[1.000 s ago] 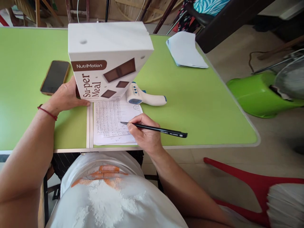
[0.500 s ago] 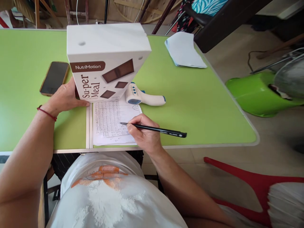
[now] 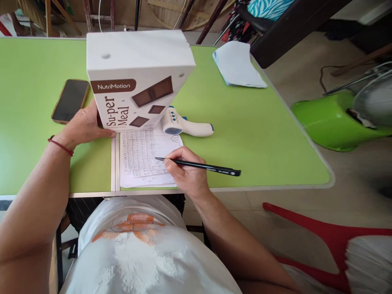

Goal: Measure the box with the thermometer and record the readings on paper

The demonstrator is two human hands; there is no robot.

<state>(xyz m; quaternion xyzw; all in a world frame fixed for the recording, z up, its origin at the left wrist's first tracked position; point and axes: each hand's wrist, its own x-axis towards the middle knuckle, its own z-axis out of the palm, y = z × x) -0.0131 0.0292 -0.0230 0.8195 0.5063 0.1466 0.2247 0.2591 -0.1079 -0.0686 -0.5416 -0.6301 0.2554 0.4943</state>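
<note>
Head view: pinching pen (image 3: 211,167) in right hand (image 3: 190,173), tip (image 3: 159,159) just left of grip, best hold imo; likely light, stiff. Can't tell left hand (image 3: 85,127).

It's 2 hands (image 3: 87,124) (image 3: 190,173), 1 pen (image 3: 211,168), 1 box (image 3: 134,85), 1 thermometer (image 3: 187,127), 1 phone (image 3: 70,101) at 10 o'clock, 1 bucket (image 3: 321,124) towards 2 o'clock!

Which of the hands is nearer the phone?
Left. The left hand, against the box, is just beside the phone; the right hand is farther right, holding the pen over the papers.
</note>
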